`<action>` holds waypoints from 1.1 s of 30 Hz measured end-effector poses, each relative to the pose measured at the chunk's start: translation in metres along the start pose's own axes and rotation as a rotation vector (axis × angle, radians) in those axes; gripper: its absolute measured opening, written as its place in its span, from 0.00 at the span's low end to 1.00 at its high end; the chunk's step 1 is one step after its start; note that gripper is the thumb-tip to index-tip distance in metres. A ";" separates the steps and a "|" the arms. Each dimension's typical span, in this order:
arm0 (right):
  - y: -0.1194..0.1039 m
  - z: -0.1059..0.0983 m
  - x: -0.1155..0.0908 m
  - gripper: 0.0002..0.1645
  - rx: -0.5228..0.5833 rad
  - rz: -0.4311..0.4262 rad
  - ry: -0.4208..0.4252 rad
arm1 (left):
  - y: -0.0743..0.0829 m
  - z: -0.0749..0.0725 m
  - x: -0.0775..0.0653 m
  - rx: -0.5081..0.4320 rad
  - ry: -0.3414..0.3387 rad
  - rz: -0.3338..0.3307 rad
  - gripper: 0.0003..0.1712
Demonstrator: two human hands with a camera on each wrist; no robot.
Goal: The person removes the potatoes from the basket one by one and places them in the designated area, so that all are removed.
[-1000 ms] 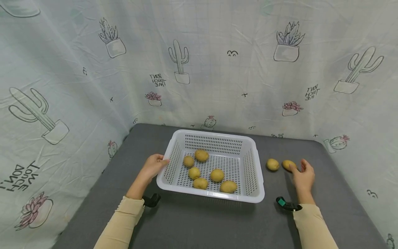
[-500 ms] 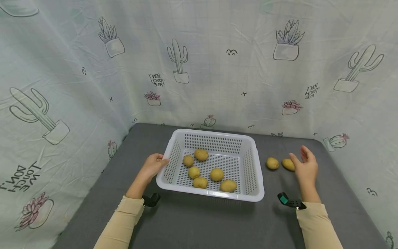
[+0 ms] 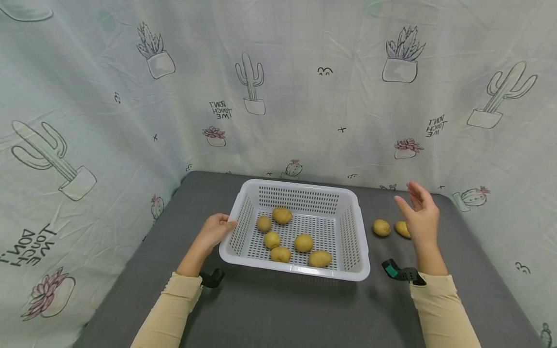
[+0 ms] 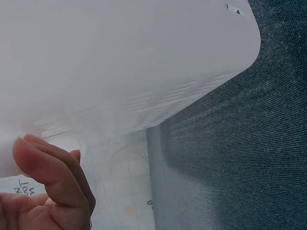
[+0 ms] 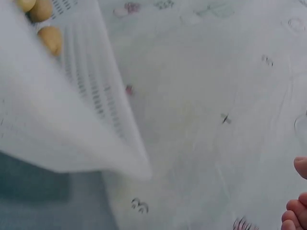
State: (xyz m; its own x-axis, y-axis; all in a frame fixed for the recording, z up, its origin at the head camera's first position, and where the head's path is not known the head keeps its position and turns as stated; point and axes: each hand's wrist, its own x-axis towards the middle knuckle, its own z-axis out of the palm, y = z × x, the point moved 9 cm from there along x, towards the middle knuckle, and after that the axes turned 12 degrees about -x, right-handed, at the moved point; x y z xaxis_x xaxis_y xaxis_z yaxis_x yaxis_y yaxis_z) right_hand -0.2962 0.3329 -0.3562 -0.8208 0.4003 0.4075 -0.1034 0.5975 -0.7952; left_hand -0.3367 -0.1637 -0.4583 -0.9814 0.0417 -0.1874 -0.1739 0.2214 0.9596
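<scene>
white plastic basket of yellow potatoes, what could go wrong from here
The left hand grips only one side of the white perforated plastic basket, so lifting might tip it. The six loose, rounded yellow potatoes inside could then roll. The right hand, close to the two yellow potatoes outside, could knock them.

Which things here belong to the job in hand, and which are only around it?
Probably part of the job:
white basket, rim gripped by the left hand
six potatoes inside it
two loose potatoes to its right

Apparently just surroundings, not being handled:
patterned curtain
grey table
black wrist devices
</scene>
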 end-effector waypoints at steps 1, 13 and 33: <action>-0.005 0.001 0.001 0.33 0.005 -0.012 -0.002 | 0.000 0.000 0.000 0.002 0.000 0.001 0.19; -0.053 0.040 0.001 0.33 0.097 -0.212 -0.181 | 0.003 0.000 0.000 -0.004 0.002 0.009 0.19; -0.068 0.119 -0.019 0.32 0.129 -0.391 -0.549 | 0.000 0.000 0.001 -0.010 0.002 -0.001 0.19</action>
State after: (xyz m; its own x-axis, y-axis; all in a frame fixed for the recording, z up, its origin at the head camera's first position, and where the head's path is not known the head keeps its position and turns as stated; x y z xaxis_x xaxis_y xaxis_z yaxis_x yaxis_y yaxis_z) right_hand -0.3405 0.2019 -0.3637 -0.8721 -0.2582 0.4157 -0.4878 0.5256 -0.6970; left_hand -0.3372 -0.1633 -0.4589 -0.9814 0.0395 -0.1879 -0.1756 0.2118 0.9614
